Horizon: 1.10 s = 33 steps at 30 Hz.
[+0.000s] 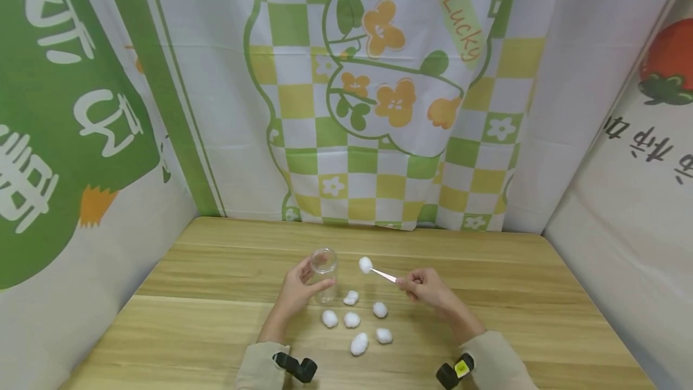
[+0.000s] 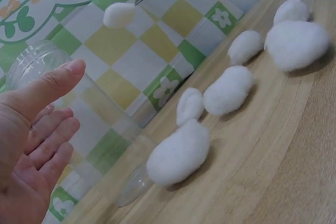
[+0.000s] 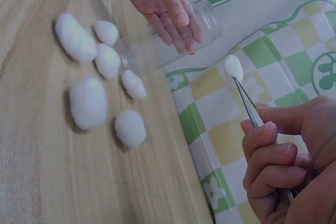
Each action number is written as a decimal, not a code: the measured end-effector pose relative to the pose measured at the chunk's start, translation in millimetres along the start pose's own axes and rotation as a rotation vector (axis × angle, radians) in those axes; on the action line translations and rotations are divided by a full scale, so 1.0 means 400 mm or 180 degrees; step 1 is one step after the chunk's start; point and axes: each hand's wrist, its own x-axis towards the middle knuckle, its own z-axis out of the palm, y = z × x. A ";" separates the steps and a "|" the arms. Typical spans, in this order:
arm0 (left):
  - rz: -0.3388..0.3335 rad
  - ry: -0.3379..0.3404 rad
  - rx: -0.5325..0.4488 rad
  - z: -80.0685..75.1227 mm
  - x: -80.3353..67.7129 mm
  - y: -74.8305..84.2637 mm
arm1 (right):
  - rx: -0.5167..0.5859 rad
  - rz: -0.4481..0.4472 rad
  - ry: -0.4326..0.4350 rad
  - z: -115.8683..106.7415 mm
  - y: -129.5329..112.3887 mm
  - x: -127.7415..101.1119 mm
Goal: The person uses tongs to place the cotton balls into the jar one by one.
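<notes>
A clear, empty-looking jar (image 1: 326, 296) stands upright on the wooden table, its mouth uncovered. My left hand (image 1: 296, 287) holds it from the left side, thumb in front and fingers behind the clear wall, as the left wrist view shows. Metal tweezers (image 3: 251, 106) are pinched between the thumb and fingers of my right hand (image 1: 431, 288). Their tips grip one white cotton ball (image 1: 365, 265), raised above the table to the right of the jar's mouth and apart from it. Several more cotton balls (image 1: 352, 319) lie loose between the two hands.
The wooden table (image 1: 227, 269) reaches back to a patterned curtain (image 1: 346, 161) in green, yellow and white. Printed cloth (image 1: 612, 197) hangs along the right side, and green and white cloth (image 1: 135, 245) along the left. Both sleeves carry black wrist devices.
</notes>
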 end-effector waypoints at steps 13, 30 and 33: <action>0.0025 0.0014 0.0065 -0.001 0.001 -0.001 | 0.0046 -0.0110 -0.0079 0.000 -0.027 0.000; 0.0054 0.0004 0.0046 -0.001 0.002 -0.003 | 0.0218 -0.0123 -0.0122 0.024 -0.062 0.013; 0.0036 0.0004 0.0030 -0.002 0.002 -0.002 | 0.0226 -0.0111 -0.0145 0.028 -0.070 0.016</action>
